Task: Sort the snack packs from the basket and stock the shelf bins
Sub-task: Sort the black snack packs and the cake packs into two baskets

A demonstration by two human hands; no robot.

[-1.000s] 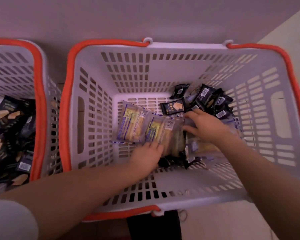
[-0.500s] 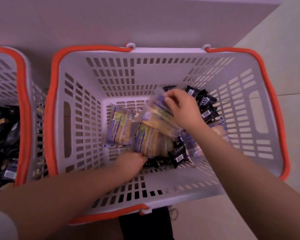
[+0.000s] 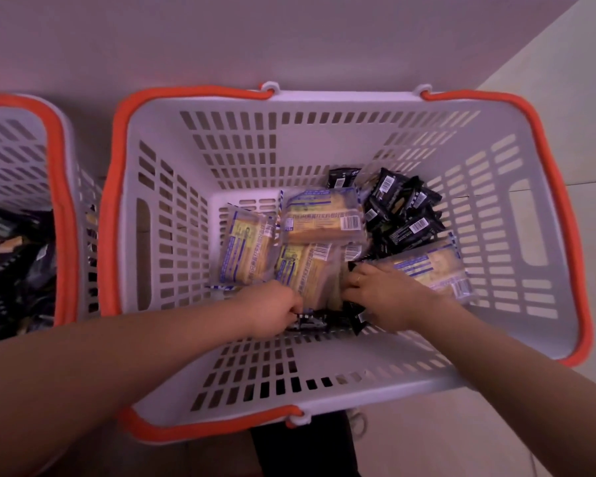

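Observation:
A white slotted basket (image 3: 255, 139) with an orange rim stands below me. On its floor lie several clear yellow snack packs (image 3: 322, 215) in the middle and a heap of small black snack packs (image 3: 401, 210) at the far right corner. More black packs (image 3: 310, 321) lie at the near side. My left hand (image 3: 272, 313) is down at the near side, fingers curled and pinching one of those black packs. My right hand (image 3: 381, 292) reaches in beside it, fingers bent into black packs next to a yellow pack (image 3: 427, 266); its grip is hidden.
A second orange-rimmed basket (image 3: 54, 139) stands at the left and holds many dark snack packs (image 3: 11, 256). A white cabinet face runs along the far side. Pale floor tiles show at the right.
My right hand has let go of the yellow pack it was lifting; that pack now lies flat at the basket's far middle. The hand came down to the near side. My left hand shifted slightly onto the black packs.

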